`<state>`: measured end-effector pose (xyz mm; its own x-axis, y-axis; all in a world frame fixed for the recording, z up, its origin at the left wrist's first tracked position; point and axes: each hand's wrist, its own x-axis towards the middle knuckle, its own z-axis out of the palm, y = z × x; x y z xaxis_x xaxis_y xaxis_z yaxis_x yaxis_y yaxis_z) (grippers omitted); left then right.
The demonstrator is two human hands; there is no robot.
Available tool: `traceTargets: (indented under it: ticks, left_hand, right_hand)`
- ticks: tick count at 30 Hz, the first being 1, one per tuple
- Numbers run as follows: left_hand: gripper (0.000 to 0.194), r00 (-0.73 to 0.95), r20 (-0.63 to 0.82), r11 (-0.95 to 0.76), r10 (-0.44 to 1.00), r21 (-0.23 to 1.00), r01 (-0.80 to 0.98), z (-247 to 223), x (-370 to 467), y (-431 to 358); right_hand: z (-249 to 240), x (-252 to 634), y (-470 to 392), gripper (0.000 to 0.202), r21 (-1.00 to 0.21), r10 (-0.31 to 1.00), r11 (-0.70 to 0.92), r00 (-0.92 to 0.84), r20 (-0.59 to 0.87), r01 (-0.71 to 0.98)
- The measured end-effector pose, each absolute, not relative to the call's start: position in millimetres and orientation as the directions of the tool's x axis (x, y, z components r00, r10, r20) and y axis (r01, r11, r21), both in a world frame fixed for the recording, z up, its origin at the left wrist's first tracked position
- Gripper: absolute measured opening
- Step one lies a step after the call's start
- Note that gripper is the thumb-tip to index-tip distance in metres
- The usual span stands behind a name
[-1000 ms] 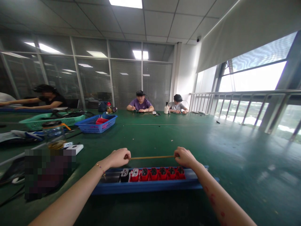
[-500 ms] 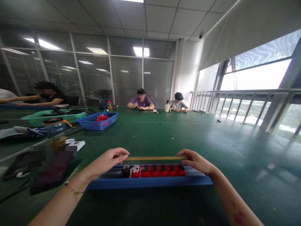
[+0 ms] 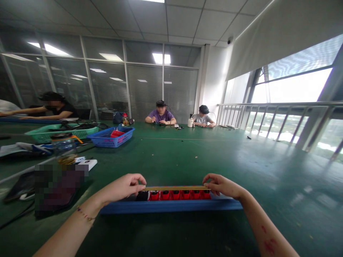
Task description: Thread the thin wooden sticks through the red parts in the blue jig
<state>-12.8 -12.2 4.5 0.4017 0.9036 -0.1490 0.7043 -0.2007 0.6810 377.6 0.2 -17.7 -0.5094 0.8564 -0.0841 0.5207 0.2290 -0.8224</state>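
The head camera shows a green tabletop [image 3: 241, 171] filling the lower frame, with a broad stretch of its surface reaching from centre to the right edge. At lower centre lies a long blue tray [image 3: 171, 206], its front wall facing the viewer; the right forearm passes its right end. A green basket [image 3: 40, 136] and a blue basket [image 3: 109, 142] stand at middle left, well apart from the hands. Left hand [image 3: 124, 187] and right hand [image 3: 221, 186] pinch opposite ends of thin yellow-brown strands [image 3: 175, 188] between thumb and fingers. A row of red pieces [image 3: 175, 195], with a black piece [image 3: 142, 196] at its left end, sits in the tray. The strands run straight along the row's upper edge; whether they touch it, I cannot tell.
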Motion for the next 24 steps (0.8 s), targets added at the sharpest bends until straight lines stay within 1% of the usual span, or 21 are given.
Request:
traceTargets:
  ticks: [7,10,17,20,24]
  left_hand:
    - [0.045,0.424,-0.146,-0.229,0.894,0.664,0.711,3,-16,-13]
    - [0.044,0.414,-0.133,-0.233,0.901,0.657,0.717,3,-19,-13]
    - [0.044,0.409,-0.151,-0.264,0.900,0.558,0.787,7,-25,-12]
    - [0.040,0.422,-0.102,-0.313,0.901,0.521,0.794,11,-24,-13]
    - [0.033,0.437,0.004,-0.387,0.900,0.469,0.794,18,-23,-15]
  right_hand:
    - [-16,374,-1,0.037,-0.840,0.826,0.292,-0.563,-0.020,0.457]
    - [-15,374,-1,0.037,-0.832,0.820,0.305,-0.571,-0.017,0.463]
    - [-14,374,-1,0.037,-0.821,0.827,0.286,-0.560,-0.049,0.494]
    - [-15,374,0,0.037,-0.821,0.825,0.293,-0.564,-0.043,0.490]
    - [-16,375,1,0.038,-0.817,0.828,0.293,-0.559,-0.043,0.497]
